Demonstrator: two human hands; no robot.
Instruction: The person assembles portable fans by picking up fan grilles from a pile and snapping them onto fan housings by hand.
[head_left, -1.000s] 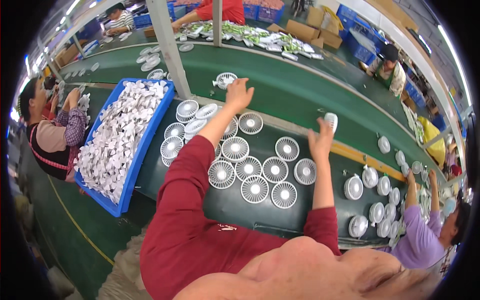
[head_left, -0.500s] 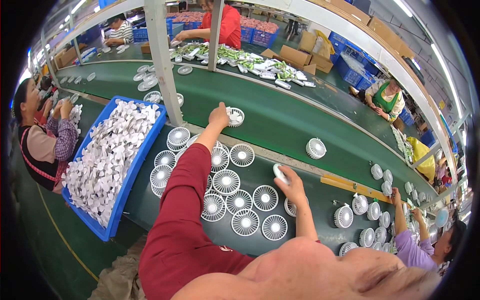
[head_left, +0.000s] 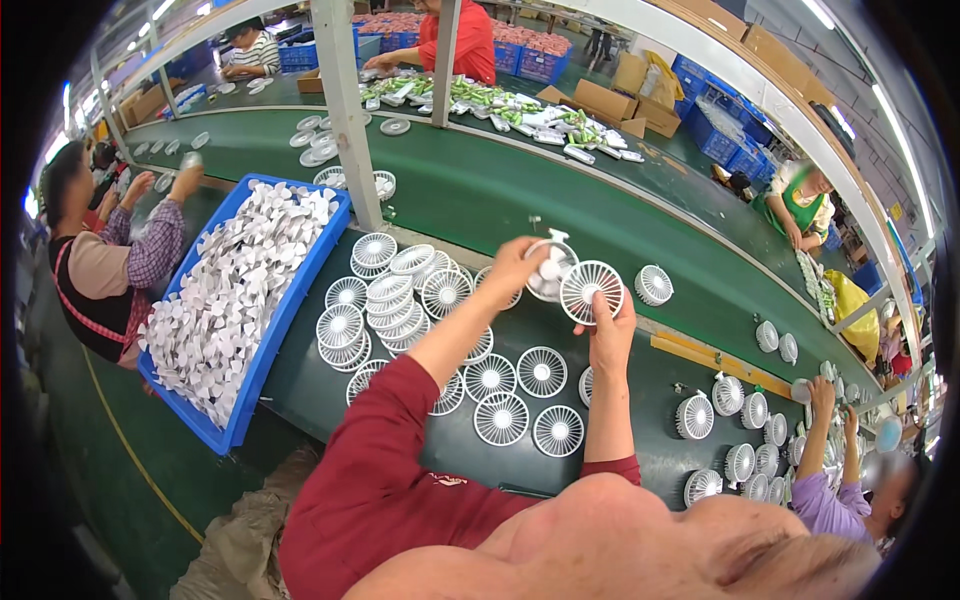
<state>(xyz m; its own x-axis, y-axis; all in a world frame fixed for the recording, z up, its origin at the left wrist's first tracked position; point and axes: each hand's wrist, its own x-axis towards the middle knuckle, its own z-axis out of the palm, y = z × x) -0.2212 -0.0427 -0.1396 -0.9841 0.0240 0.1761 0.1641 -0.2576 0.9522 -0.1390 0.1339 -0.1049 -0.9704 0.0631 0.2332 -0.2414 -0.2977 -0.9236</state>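
Note:
My left hand (head_left: pixel 511 270) is closed on a white fan housing (head_left: pixel 552 268) with fan blades inside it, held up over the edge of the green belt. Close beside it on the right, my right hand (head_left: pixel 611 335) pinches a round white fan grille (head_left: pixel 591 292) by its rim, facing up. The two parts nearly meet; whether they touch I cannot tell. Below and left of my hands, more white grilles (head_left: pixel 501 418) lie on the dark worktop, some stacked (head_left: pixel 390 305). An assembled fan head (head_left: pixel 654 285) rests on the belt just right of my right hand.
A blue crate (head_left: pixel 236 425) of white fan blades stands at the left, by a white post (head_left: pixel 350 130). Several fan heads (head_left: pixel 695 415) stand on the worktop at right, near a yellow strip (head_left: pixel 715 365). The green belt (head_left: pixel 450 185) runs across beyond. Co-workers sit at both sides.
My left hand has lifted the fan housing off the belt and brought it right. My right hand has raised its grille up beside it, turning the face into view.

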